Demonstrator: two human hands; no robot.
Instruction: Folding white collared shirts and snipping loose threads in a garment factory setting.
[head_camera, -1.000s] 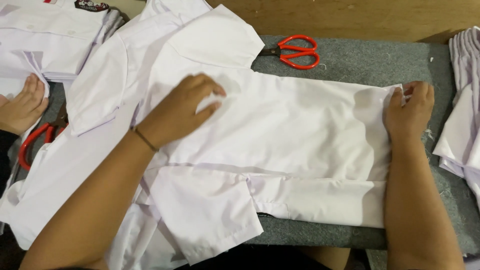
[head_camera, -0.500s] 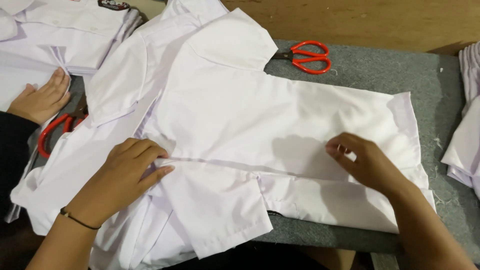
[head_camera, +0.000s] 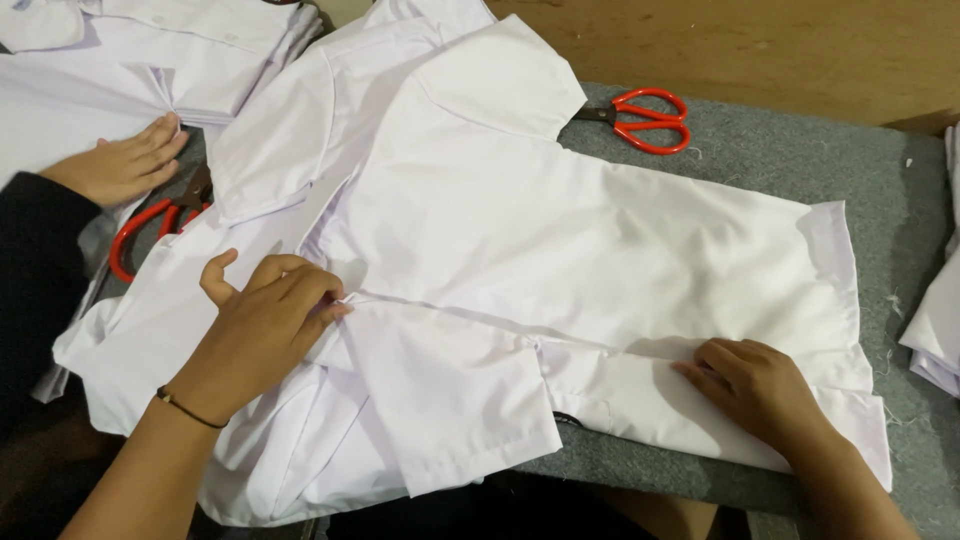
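I see the white shirt (head_camera: 580, 230) spread flat across the grey felt table (head_camera: 880, 170), collar end toward the left. Left hand (head_camera: 262, 335) sits palm down at the shirt's near-left fold, fingers curled and pinching the fold edge, thumb raised. Right hand (head_camera: 755, 385) lies flat and open on the shirt's near hem strip, fingers pointing left, gripping nothing. Near sleeve hangs over the table edge. Red scissors (head_camera: 640, 118) lie just beyond the shirt's far sleeve, apart from it. Bare felt shows right of the shirt's hem. Another person's hand (head_camera: 125, 165) rests left of the shirt, by a second pair of red scissors (head_camera: 150, 228).
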